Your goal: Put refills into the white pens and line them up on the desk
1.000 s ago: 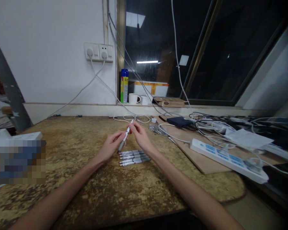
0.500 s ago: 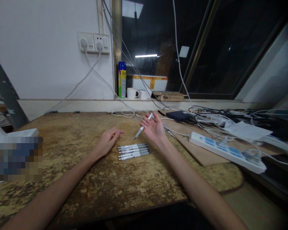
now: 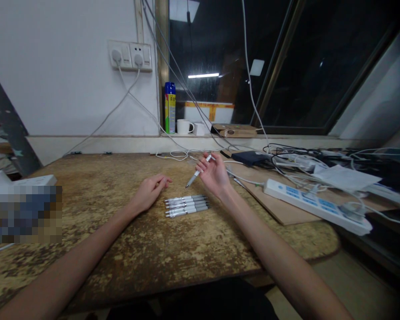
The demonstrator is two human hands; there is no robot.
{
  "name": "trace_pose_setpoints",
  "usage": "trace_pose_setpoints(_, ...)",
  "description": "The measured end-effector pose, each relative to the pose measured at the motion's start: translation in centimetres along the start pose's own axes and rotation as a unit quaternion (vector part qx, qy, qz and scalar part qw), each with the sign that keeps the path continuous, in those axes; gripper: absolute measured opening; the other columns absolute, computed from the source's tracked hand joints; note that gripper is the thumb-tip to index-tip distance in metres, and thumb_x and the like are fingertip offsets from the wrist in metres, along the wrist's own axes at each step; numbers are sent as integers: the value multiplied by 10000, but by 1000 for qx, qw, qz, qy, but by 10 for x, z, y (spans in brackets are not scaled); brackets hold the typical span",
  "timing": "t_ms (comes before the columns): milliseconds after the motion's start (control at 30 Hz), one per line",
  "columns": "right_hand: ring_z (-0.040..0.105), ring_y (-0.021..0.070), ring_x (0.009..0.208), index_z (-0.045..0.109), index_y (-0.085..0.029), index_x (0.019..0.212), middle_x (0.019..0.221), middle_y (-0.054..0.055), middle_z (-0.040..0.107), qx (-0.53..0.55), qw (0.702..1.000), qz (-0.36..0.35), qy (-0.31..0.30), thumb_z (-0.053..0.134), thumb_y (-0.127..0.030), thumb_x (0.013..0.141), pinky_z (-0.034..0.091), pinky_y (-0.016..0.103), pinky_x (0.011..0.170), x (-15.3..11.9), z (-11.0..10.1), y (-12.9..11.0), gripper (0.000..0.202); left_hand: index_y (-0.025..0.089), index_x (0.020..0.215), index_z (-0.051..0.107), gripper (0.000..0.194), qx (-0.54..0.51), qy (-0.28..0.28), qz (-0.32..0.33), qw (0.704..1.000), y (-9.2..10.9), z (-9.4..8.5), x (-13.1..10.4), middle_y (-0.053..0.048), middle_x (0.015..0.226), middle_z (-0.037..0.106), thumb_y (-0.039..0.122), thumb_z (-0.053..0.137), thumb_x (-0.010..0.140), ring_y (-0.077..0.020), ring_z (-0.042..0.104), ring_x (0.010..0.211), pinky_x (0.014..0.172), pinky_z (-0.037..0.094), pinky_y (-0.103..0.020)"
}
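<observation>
Pens (image 3: 186, 206) lie parallel near your loosely open, seemingly empty left fingers (image 3: 161, 181); right fingers (image 3: 200, 166) curl around a raised pen (image 3: 194, 178).

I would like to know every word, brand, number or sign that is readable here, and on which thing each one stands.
Spray can: "杀虫", on the yellow part of the label; the smaller print is too blurred to read.
Brown box: a round mark, too small to read.
Orange tape behind the window: marks too blurred to read.
Row of pens and held pen: no readable text.
Power strip: no readable text.
</observation>
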State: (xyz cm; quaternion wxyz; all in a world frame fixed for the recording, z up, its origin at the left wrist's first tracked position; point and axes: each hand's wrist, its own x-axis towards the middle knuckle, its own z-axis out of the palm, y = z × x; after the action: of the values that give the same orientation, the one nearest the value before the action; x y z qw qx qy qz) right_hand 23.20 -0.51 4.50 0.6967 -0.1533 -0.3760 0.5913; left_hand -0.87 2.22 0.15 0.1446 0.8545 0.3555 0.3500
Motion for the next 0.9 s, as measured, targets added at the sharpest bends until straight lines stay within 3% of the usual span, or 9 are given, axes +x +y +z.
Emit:
trace_pose_setpoints(167, 274, 151, 550, 529, -234, 814, 659, -39, 233, -9, 1000, -10, 8, 392, -418, 1002, 398, 245, 539, 0, 0, -2, 296, 196, 1077, 748, 439, 2, -2, -7, 1000, -1, -1, 0, -58, 945, 748, 431, 380, 1031, -234, 675, 907, 859, 482, -322)
trace_pose_setpoints(600, 269, 152, 550, 567, -229, 836, 655, -40, 228, -4, 999, -23, 25, 383, -341, 992, 399, 244, 546, 3, -1, -9, 266, 191, 1078, 750, 467, 5, -21, -10, 1000, 2, -3, 0, -62, 935, 751, 463, 373, 1027, -235, 672, 867, 829, 482, -324)
trace_pose_setpoints(767, 283, 147, 549, 566, -236, 846, 656, -38, 244, -12, 999, -42, 28, 400, -443, 997, 410, 244, 544, 4, -4, -11, 305, 200, 1076, 754, 476, 20, -29, -5, 999, 0, -3, 0, -53, 922, 751, 467, 361, 1029, -237, 672, 872, 823, 478, -314)
trace_pose_setpoints(900, 266, 148, 544, 564, -234, 846, 647, -42, 227, -3, 999, -34, 21, 395, -368, 998, 399, 233, 534, 4, -5, -10, 263, 206, 1062, 757, 469, 19, -30, -4, 999, 0, -3, 0, -50, 912, 749, 466, 368, 1029, -234, 670, 859, 828, 477, -312)
